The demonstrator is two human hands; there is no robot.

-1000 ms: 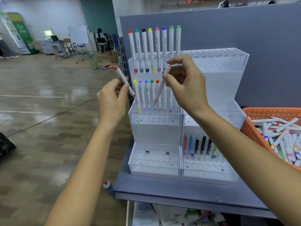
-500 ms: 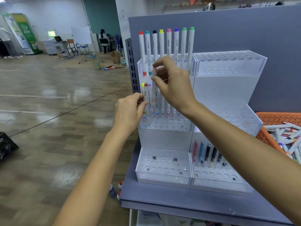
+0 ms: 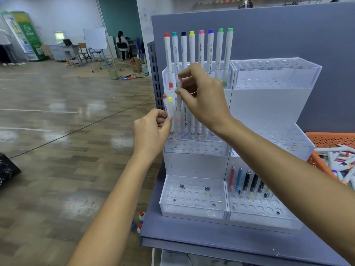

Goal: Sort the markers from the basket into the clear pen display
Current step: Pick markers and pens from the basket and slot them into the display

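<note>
on the middle step of the clear pen display [image 3: 269,104], left column, two markers are being held at once. a red-capped marker [image 3: 164,96] is pinched low on its barrel by the left hand [image 3: 151,131], thumb and curled fingers closed round it, at the far left end of the row. it's held upright, but whether its tip is seated in a hole can't be told, since that part is covered by the hand. a pale-capped marker [image 3: 180,81] is gripped near its top between thumb and forefinger of the right hand [image 3: 205,98], the other fingers curled in behind. it's kept nearly upright with a slight tilt, lower end down level with the bases of the row. a yellow-capped marker [image 3: 170,99] is seen between the two, and a few more white barrels are parked to its right, partly hidden behind the right wrist.

the top step of the same column is filled by eight markers [image 3: 201,48] in a line, caps red, teal, black, yellow, pink, purple, green, green. the bottom step of the right column is loaded with a short row of darker pens [image 3: 247,179].

the orange basket [image 3: 326,139] is parked just right of the display, cut off by the frame edge, and a heap of loose markers [image 3: 343,162] is piled in it. everything's set on a grey shelf [image 3: 211,235] with a grey panel [image 3: 278,35] behind. a couple of stray markers [image 3: 141,216] can be made out on the wood floor by the shelf's left edge.
</note>
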